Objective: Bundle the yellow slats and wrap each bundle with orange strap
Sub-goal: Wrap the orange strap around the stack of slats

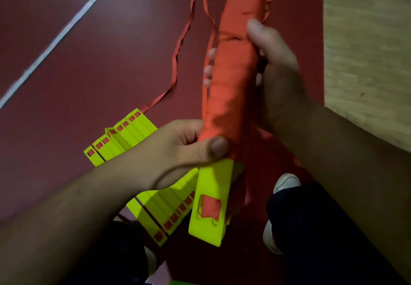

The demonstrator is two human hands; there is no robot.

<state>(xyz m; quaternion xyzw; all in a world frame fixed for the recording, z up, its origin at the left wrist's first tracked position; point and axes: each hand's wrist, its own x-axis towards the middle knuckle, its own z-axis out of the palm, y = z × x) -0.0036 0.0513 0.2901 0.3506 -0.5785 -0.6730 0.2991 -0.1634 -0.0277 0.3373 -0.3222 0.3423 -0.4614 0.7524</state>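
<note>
A bundle of yellow slats was held over the dark red floor, pointing away from the person. Most of its length was covered by windings of orange strap, and only the near yellow end was left bare. The left hand was closed around the lower end of the wrapped part, with the thumb laid across the front. The right hand was clasped around the bundle farther up, its thumb pressed on the strap and its fingertips seen at the opposite edge. A loose tail of strap was trailed over the floor beyond. Unbundled slats were spread flat beneath the left forearm. A white line was seen at the left, wooden flooring at the right, and a white shoe below.
</note>
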